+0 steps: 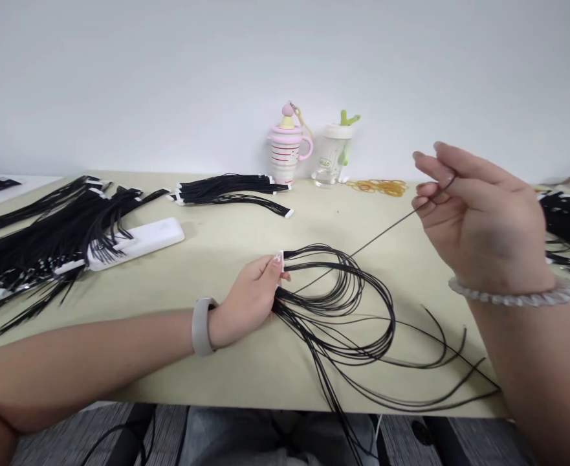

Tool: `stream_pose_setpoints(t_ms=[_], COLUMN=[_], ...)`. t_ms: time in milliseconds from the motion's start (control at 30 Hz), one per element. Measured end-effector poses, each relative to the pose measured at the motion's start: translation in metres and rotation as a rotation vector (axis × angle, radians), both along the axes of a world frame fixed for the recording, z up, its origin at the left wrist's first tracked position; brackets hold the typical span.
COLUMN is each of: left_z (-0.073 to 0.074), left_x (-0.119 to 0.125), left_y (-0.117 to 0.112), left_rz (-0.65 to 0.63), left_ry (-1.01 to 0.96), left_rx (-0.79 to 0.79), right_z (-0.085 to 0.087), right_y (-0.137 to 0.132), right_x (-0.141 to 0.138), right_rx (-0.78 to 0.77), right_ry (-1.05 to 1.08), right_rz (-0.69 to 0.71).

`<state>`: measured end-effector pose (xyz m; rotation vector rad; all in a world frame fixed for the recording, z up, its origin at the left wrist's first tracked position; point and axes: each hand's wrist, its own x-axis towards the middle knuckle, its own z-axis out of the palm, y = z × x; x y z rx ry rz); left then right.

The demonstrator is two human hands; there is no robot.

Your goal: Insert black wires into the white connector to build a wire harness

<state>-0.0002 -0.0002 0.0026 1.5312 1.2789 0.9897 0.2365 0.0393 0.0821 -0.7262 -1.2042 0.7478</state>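
Bundle (333,310) of thin black wires lies in loose loops on the pale green table (246,220), and its end with white tabs (279,261) sits at the left hand (246,301). In the head view, the left fingers (265,268) are closed around this end and grasp it, probably so that the bundle stays in place. The right hand (479,220) is raised above the table. Its thumb and fingers (427,169) pinch one wire (386,230), which runs down toward the left hand, perhaps to keep it tight and apart from the others. A wristband (203,325) is on the left wrist and a bead bracelet (515,292) on the right. More bundles (46,239) lie to the left, partly across a white block (136,243) that seems to lift them from the table. Another bundle (231,189) lies further back, near a pink cup (285,145), a clear bottle (332,155) and rubber bands (378,188). The left fingers hide where the wires meet the tabs, and the right fingers hide the wire's tip. Some wires hang over the table edge and the frame cuts them off, so I cannot see their ends. A bundle (569,220) at the right edge is also cut off
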Motion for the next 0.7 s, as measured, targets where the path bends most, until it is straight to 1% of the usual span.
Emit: stream_pose_setpoints(t_ms=[67, 100, 133, 200, 233, 267, 333, 400, 467, 533, 633, 700], left_z=[0.001, 0.002, 0.002, 0.003, 0.002, 0.002, 0.0, -0.001, -0.002, -0.002, 0.001, 0.003], left_x=[0.0, 0.0, 0.0, 0.001, 0.001, 0.001, 0.001, 0.0, 0.0, 0.0, 0.001, 0.001], left_y=[0.0, 0.0, 0.0, 0.0, 0.0, 0.0, 0.0, 0.001, 0.001, 0.0, -0.001, -0.001], left_rz=[-0.009, -0.011, -0.01, -0.012, -0.016, -0.021, -0.026, -0.031, -0.032, -0.024, -0.007, -0.007], left_ry=[0.026, 0.036, 0.04, 0.035, 0.029, 0.022, 0.01, 0.005, 0.012, 0.028, 0.042, 0.042], left_rx=[0.055, 0.077, 0.09, 0.088, 0.075, 0.058, 0.033, 0.025, 0.033, 0.051, 0.074, 0.083], right_z=[0.006, 0.008, 0.01, 0.01, 0.008, 0.005, -0.003, -0.013, -0.023, -0.031, -0.037, -0.038], right_y=[-0.002, -0.003, -0.002, 0.0, 0.001, 0.001, 0.0, -0.005, -0.012, -0.018, -0.023, -0.025], right_x=[0.0, 0.0, 0.001, 0.002, 0.001, -0.001, -0.009, -0.022, -0.037, -0.049, -0.058, -0.059], right_rx=[-0.069, -0.089, -0.101, -0.114, -0.126, -0.142, -0.178, -0.179, -0.115, -0.003, 0.137, 0.178], right_ry=[0.065, 0.083, 0.084, 0.032, -0.017, -0.077, -0.254, -0.508, -0.792, -0.992, -1.115, -1.162], right_rz=[0.085, 0.088, 0.057, -0.061, -0.098, -0.099, -0.018, 0.059, 0.08, 0.082, 0.059, 0.054])
